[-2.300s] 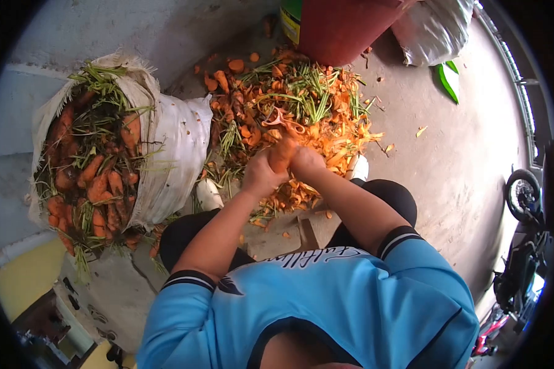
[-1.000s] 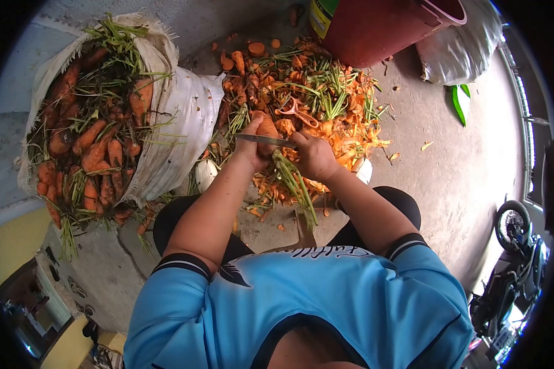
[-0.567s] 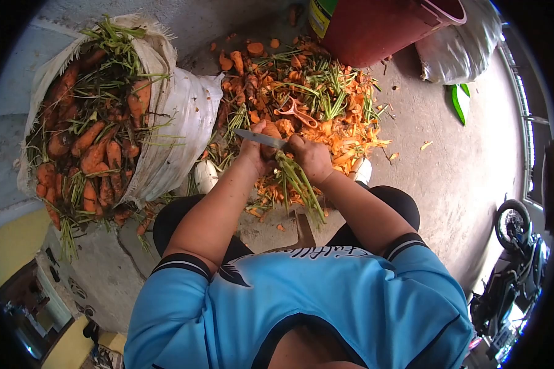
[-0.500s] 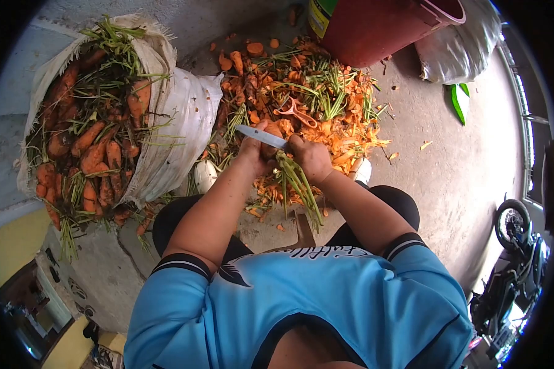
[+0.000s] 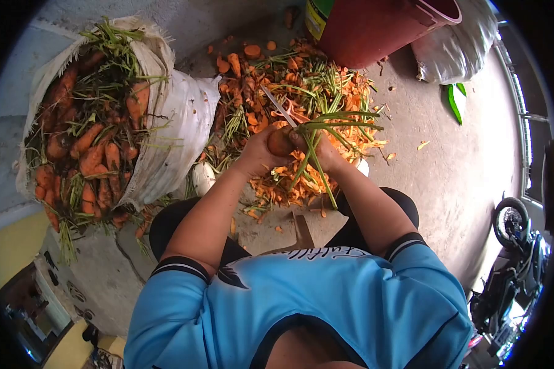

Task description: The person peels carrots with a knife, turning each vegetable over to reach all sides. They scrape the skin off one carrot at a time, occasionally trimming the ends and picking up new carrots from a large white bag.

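Observation:
A carrot [image 5: 281, 142] with long green stems [image 5: 335, 123] is gripped in my left hand [image 5: 258, 152], its thick end facing up. My right hand [image 5: 323, 152] is closed round a knife [image 5: 278, 106], whose blade points up and to the left, its base close beside the carrot's top. The knife's handle is hidden in the fingers. Beneath and beyond both hands lies a heap of orange peelings and cut stems [image 5: 345, 89]. An orange peeler [image 5: 298, 115] rests on the heap, partly behind the blade and stems.
An open white sack [image 5: 188, 114] full of unpeeled carrots [image 5: 92, 157] stands at the left. Behind the heap are a dark red bucket [image 5: 375, 34] and a filled white sack [image 5: 455, 52]. A green leaf [image 5: 455, 104] lies on the floor. A motorcycle [image 5: 511, 270] is at the far right.
The blade has swung from nearly level to pointing steeply up. The carrot has turned, and its stems now spread to the right as well as downward.

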A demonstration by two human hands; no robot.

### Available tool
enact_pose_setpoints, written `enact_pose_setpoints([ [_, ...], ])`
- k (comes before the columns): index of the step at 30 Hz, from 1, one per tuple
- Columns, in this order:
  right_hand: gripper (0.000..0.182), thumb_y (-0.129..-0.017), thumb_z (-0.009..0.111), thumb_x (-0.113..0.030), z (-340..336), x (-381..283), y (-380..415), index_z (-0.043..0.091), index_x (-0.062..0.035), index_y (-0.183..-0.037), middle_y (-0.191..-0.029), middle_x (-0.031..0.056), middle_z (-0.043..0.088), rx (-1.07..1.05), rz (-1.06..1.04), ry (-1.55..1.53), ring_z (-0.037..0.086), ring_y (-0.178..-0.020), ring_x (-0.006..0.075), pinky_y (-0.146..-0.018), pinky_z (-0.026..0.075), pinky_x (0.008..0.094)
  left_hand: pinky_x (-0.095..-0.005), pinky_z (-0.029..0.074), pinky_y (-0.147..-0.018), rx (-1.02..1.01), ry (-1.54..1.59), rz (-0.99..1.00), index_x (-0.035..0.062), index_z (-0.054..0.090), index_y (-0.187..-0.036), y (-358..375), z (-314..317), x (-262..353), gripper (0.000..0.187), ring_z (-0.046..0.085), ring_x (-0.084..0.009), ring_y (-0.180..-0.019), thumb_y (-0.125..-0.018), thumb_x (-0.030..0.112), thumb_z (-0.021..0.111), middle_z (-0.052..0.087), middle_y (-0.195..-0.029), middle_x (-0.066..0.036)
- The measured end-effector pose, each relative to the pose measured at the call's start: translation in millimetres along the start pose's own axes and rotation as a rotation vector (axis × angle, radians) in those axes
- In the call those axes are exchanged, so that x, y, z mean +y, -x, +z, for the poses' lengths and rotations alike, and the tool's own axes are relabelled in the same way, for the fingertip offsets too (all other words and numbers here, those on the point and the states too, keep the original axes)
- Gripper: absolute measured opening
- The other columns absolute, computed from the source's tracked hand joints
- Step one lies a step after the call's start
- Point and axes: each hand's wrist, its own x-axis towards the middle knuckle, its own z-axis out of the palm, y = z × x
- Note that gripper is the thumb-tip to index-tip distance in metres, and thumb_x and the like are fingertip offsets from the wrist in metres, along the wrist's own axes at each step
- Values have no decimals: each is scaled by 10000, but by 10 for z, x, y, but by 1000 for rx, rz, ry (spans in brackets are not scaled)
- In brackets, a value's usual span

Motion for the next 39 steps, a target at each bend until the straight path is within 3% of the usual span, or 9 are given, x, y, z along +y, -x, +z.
enact_pose_setpoints([
  [4,299,-844,493,-297,-43,-10,-11,562,-8,-878,-800,153,567,-12,-27,210,549,-763,298,-669,427,381,-278,436,-769,68,160,39,30,526,-992,-9,62,-92,544,553,-145,-798,-517,130,771,581,-885,-27],
  [10,293,-851,469,-279,23,78,7,554,-1,-816,-731,154,553,-27,-10,219,538,-701,295,-629,422,382,-289,440,-746,-228,420,-158,12,523,-983,-32,-20,-304,523,546,-133,-769,-529,128,756,583,-857,-28],
  [16,433,-878,386,-386,223,166,-11,547,9,-806,-683,149,537,67,235,230,527,-669,249,-634,421,364,-349,465,-719,301,-530,-172,29,531,-934,22,155,-50,447,593,-271,-790,-580,223,723,613,-842,-133],
  [22,601,-852,320,-532,201,234,-157,551,20,-910,-671,169,546,6,677,45,549,-660,261,-531,437,387,-387,455,-714,321,-697,-352,43,542,-922,4,31,-1,499,574,-313,-815,-548,310,738,599,-842,-150],
  [25,620,-866,313,-505,-181,464,-353,502,83,-917,-634,98,475,87,821,31,433,-485,192,-475,399,357,-386,444,-721,353,-513,-189,37,552,-934,-69,-207,-420,519,563,-297,-823,-545,323,739,591,-865,-134],
  [30,451,-856,414,-418,-462,1210,-690,526,0,-981,-892,175,542,317,887,510,560,-854,242,-701,453,362,-348,458,-669,603,-193,-48,11,543,-914,36,-352,-76,412,575,-236,-741,-608,203,741,575,-771,-93],
  [32,409,-848,448,-377,-439,1302,-744,518,-2,-995,-1019,178,502,366,903,617,522,-952,263,-778,445,371,-307,471,-628,545,132,-260,34,525,-964,48,-423,-29,389,583,-191,-715,-648,159,713,584,-798,-70],
  [36,229,-843,408,-183,-158,1387,-831,524,-67,-1004,-1024,123,478,58,261,1027,454,-1001,271,-830,421,360,-272,483,-598,339,656,-159,77,434,-1074,158,-523,91,459,579,-195,-781,-687,80,680,549,-908,-85],
  [39,210,-823,425,-160,60,1583,-926,558,-97,-973,-1023,102,516,71,326,987,467,-1015,269,-892,365,397,-291,490,-618,192,882,20,81,384,-1117,163,-559,64,503,581,-244,-812,-719,193,668,499,-1041,-124],
])
